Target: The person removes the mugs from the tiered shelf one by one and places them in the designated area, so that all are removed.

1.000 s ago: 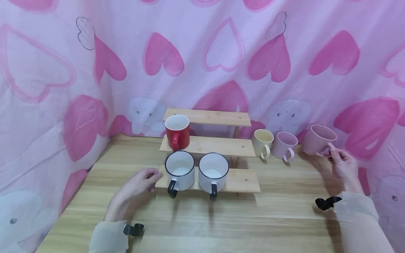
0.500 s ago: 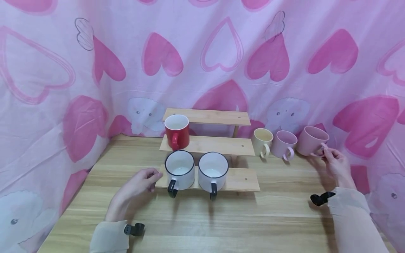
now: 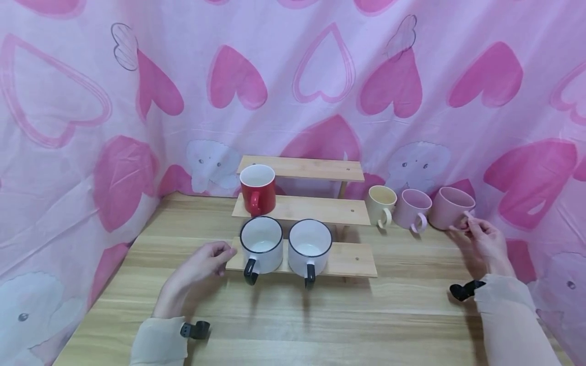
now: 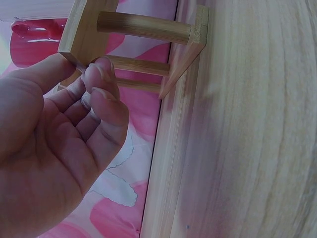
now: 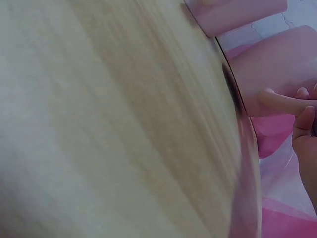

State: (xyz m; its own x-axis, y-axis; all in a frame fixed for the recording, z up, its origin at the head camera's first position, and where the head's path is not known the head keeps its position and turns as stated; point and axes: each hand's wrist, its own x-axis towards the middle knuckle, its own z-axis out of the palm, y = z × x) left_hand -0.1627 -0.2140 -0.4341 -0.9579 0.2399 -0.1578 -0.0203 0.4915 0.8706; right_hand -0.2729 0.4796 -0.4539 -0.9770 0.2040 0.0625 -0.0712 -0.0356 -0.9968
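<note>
On the right of the head view, my right hand [image 3: 491, 246] pinches the handle of a dusty-pink mug [image 3: 443, 216]. That mug stands upright on the table close to a lilac mug [image 3: 406, 214]; its base meets the tabletop in the right wrist view. My left hand [image 3: 205, 263] pinches the left end of the bottom board of a three-tier wooden rack [image 3: 351, 258]. In the left wrist view, thumb and fingertips close on the board's corner. Two white mugs, one on the left [image 3: 262, 260] and one on the right [image 3: 306, 260], sit on that board, black handles forward.
A red mug [image 3: 265, 199] stands on the rack's middle board, at its left end. Between rack and lilac mug is a pale yellow mug [image 3: 376, 209]. A pink heart-print curtain [image 3: 279, 76] hangs behind the wooden table [image 3: 329, 320].
The dusty-pink mug has moved left and slightly down, next to the lilac mug, with my right hand still on its handle. My left hand stays at the rack.
</note>
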